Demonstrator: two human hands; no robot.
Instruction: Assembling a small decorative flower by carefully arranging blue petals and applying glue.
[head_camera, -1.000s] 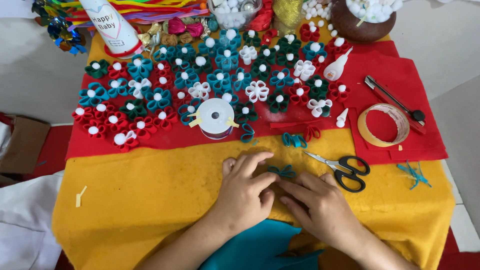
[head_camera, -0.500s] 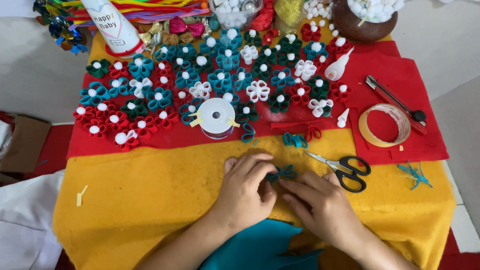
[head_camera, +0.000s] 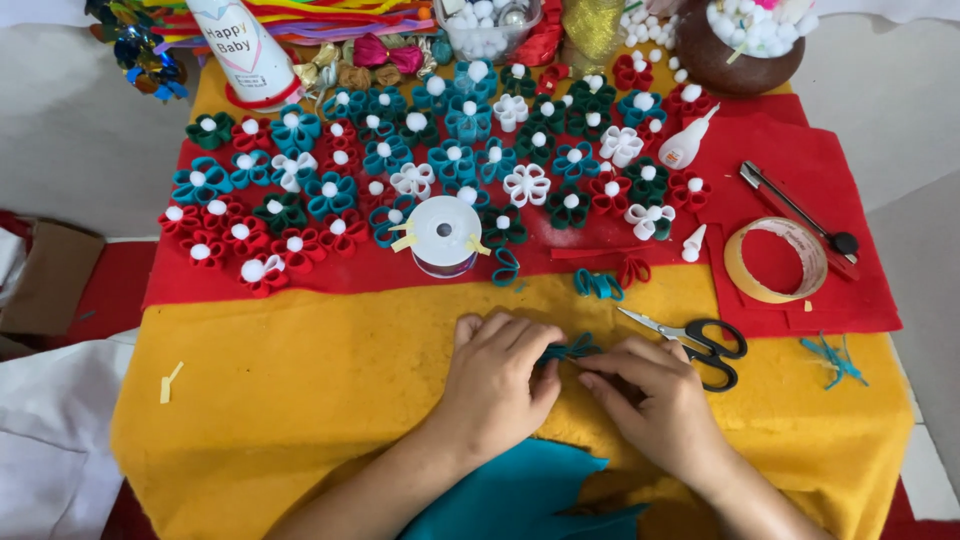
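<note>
Both my hands meet over the yellow felt cloth (head_camera: 300, 400) near its middle. My left hand (head_camera: 497, 382) and my right hand (head_camera: 650, 395) pinch a small teal felt loop piece (head_camera: 572, 350) between their fingertips. A teal felt sheet (head_camera: 510, 495) lies under my forearms at the near edge. Black-handled scissors (head_camera: 700, 340) lie just right of my right hand. Loose folded teal loops (head_camera: 597, 285) and a red one (head_camera: 632, 271) rest just beyond my hands.
Many red, teal, green and white felt flowers (head_camera: 330, 195) cover the red cloth (head_camera: 800, 180) behind. A white ribbon spool (head_camera: 444, 235), glue bottle (head_camera: 685, 147), tape roll (head_camera: 776, 260), cutter (head_camera: 795, 208), brown bowl of white pompoms (head_camera: 745, 45) and a white cone (head_camera: 240, 50) stand there.
My hands have stayed in place; the fingers have shifted slightly, working the teal loop piece between them.
</note>
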